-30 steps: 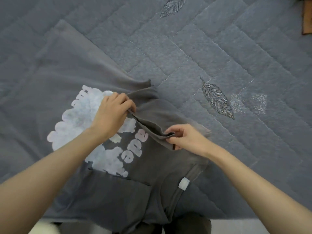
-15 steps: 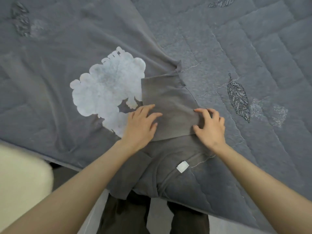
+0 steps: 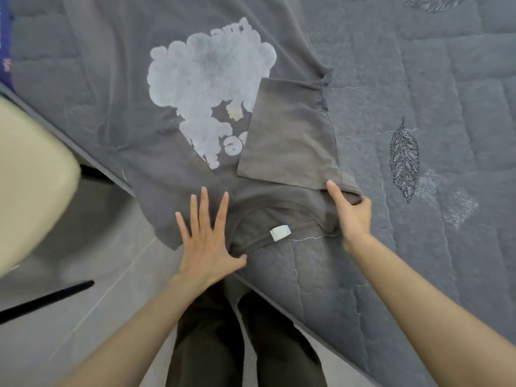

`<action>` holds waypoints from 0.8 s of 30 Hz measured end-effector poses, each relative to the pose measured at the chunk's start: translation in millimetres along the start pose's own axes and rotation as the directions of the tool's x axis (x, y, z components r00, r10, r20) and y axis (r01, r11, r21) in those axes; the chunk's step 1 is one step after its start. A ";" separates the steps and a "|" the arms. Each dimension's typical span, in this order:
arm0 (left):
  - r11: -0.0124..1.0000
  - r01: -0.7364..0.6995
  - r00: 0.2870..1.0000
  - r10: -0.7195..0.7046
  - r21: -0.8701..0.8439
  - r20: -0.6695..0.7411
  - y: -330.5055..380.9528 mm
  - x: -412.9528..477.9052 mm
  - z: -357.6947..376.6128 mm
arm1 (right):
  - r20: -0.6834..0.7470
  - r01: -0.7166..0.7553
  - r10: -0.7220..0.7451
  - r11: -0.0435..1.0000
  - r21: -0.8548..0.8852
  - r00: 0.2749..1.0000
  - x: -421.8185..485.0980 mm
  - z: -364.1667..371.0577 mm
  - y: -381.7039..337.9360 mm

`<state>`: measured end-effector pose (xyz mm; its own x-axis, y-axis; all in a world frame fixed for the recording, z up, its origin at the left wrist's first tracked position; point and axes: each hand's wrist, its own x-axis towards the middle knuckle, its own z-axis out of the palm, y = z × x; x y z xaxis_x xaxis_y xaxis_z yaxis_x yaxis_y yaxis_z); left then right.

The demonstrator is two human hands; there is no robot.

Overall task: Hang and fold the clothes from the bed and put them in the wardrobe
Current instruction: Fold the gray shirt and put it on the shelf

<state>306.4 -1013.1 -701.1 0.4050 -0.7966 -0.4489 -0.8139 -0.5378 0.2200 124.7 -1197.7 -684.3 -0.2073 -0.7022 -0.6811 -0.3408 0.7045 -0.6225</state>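
Note:
A dark grey T-shirt (image 3: 156, 113) with a pale cloud-shaped print lies spread on the grey quilted bed (image 3: 418, 79), its collar and white label (image 3: 280, 232) nearest me. Its right sleeve (image 3: 290, 135) is folded inward over the print. My left hand (image 3: 208, 238) rests flat, fingers spread, on the shoulder left of the collar. My right hand (image 3: 353, 213) pinches the shirt's right shoulder fold, thumb on top and fingers curled under the cloth.
The bed's edge (image 3: 321, 325) runs diagonally from left to lower right, with grey tiled floor (image 3: 83, 317) below. A blurred cream object (image 3: 30, 177) sits at the left, and a black rod (image 3: 44, 301) lies over the floor. My dark trouser legs (image 3: 240, 344) stand below the collar.
The sleeve went from held up to laid flat on the shirt. Both hands slid back from the sleeve to the shoulders beside the collar, and the view shifted left.

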 end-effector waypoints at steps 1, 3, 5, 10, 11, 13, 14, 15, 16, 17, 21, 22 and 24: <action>1.000 0.018 1.000 -0.018 0.026 0.019 -3.6 -7.0 7.8 | -0.035 0.126 -0.131 0.985 -0.120 0.991 -0.8 1.9 0.6; 0.998 0.050 0.998 -0.051 0.027 0.029 -4.7 -13.6 18.8 | -0.019 0.427 -0.478 0.801 -0.419 0.878 -5.2 3.6 2.0; 0.999 0.052 0.999 -0.052 0.014 0.006 -1.3 -14.6 27.6 | 0.154 0.587 -0.676 0.477 -0.654 0.721 -12.2 5.1 6.5; 0.996 0.052 0.996 -0.047 0.072 -0.070 7.8 -14.2 31.1 | 0.657 0.669 -0.403 -0.134 -0.731 0.637 -21.8 4.4 24.2; 0.995 0.054 0.996 -0.047 0.089 -0.082 6.8 -15.7 30.5 | 0.692 0.659 -0.330 -0.222 -0.718 0.643 -23.1 4.7 29.6; 0.992 0.032 0.992 -0.017 0.119 -0.122 1.6 -17.1 29.3 | 0.708 0.628 -0.291 -0.329 -0.705 0.643 -22.0 7.1 37.3; 0.992 0.013 0.991 0.005 0.127 -0.137 -1.8 -16.6 27.5 | 0.701 0.611 -0.309 -0.346 -0.712 0.643 -20.3 9.7 37.6; 0.992 -0.003 0.990 0.022 0.130 -0.140 -5.0 -16.5 25.2 | 0.696 0.598 -0.332 -0.357 -0.718 0.637 -18.7 12.5 36.5; 0.991 -0.014 0.990 0.033 0.134 -0.136 -7.4 -16.8 22.9 | 0.694 0.588 -0.350 -0.370 -0.719 0.629 -17.3 15.1 34.8; 0.991 -0.019 0.989 0.039 0.134 -0.144 -8.8 -16.9 20.6 | 0.696 0.582 -0.368 -0.382 -0.718 0.617 -15.3 16.9 33.4; 0.991 -0.011 0.984 0.035 0.136 -0.174 -9.0 -13.3 14.1 | 0.706 0.602 -0.408 -0.371 -0.707 0.579 -8.5 15.5 32.2; 0.991 -0.008 0.986 0.030 0.136 -0.164 -8.7 -12.7 12.1 | 0.709 0.619 -0.405 -0.350 -0.703 0.577 -7.5 14.1 31.3; 0.987 -0.006 0.990 0.028 0.160 -0.138 -8.8 -12.5 7.8 | 0.719 0.651 -0.388 -0.312 -0.692 0.577 -6.2 13.4 27.5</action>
<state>305.3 -996.3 -704.2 0.4354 -0.8419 -0.3187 -0.8725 -0.4818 0.0809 128.8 -1172.6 -702.4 0.6716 -0.6044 -0.4285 -0.6628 -0.7486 0.0173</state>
